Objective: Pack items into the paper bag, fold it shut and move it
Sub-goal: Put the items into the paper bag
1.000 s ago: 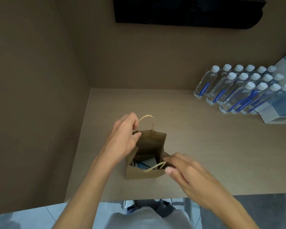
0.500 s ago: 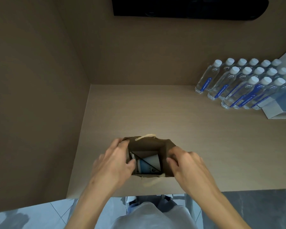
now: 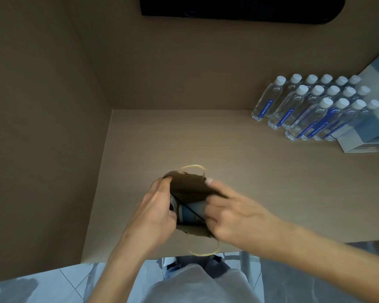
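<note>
Gripping the open paper bag [image 3: 189,186] at its rim, left hand [image 3: 154,212] and right hand [image 3: 232,212] either side; holding a blue-and-white item [image 3: 193,212] inside.

paper bag [image 3: 189,185]: brown; bottles [image 3: 311,110]: clear, blue labels, white caps

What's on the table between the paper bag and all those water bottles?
Nothing. In the head view, the table is bare between the bag and the bottles.
</note>
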Demonstrator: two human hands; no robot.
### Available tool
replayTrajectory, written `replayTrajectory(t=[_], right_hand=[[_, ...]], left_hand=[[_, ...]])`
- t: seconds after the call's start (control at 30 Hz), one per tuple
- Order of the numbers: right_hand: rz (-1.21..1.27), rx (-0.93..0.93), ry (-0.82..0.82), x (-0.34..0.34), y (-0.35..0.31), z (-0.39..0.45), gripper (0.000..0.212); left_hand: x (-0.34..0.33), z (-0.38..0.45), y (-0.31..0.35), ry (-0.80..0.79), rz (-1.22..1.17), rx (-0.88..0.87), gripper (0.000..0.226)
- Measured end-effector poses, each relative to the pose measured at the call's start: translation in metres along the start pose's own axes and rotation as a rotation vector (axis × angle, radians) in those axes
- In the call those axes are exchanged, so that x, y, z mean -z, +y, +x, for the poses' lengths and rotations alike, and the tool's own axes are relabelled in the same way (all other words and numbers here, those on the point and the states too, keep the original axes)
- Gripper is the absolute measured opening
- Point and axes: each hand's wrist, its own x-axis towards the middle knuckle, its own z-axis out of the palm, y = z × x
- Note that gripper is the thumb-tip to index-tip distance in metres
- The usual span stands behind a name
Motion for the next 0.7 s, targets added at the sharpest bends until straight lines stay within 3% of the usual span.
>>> replayTrajectory(t=[0.03,0.1,0.23,0.33,0.57,0.7], right_hand=[[0.033,0.102,-0.156,0.003,0.003,0.004,0.016],[0.106,0.107,-0.379,0.006,0.008,0.019,0.01],[0.283,-0.198,-0.525,-0.011,0.016,0.074,0.021],[0.451,-0.464,-0.524,-0.041,0.02,0.099,0.025],[0.615,-0.571,-0.702,-0.086,0.013,0.102,0.045],[0.765,-0.725,-0.516,-0.091,0.014,0.095,0.035]], left_hand=[[0.0,0.001,0.001,0.002,-0.004,-0.003,0.078],[0.0,0.002,0.004,-0.005,-0.021,-0.019,0.078],[-0.006,0.002,0.007,-0.022,-0.046,-0.006,0.081],[-0.008,0.002,0.008,0.017,-0.055,0.015,0.08],[-0.023,-0.001,0.023,0.016,-0.059,0.017,0.078],[-0.022,0.0,0.018,0.034,-0.062,-0.005,0.078]])
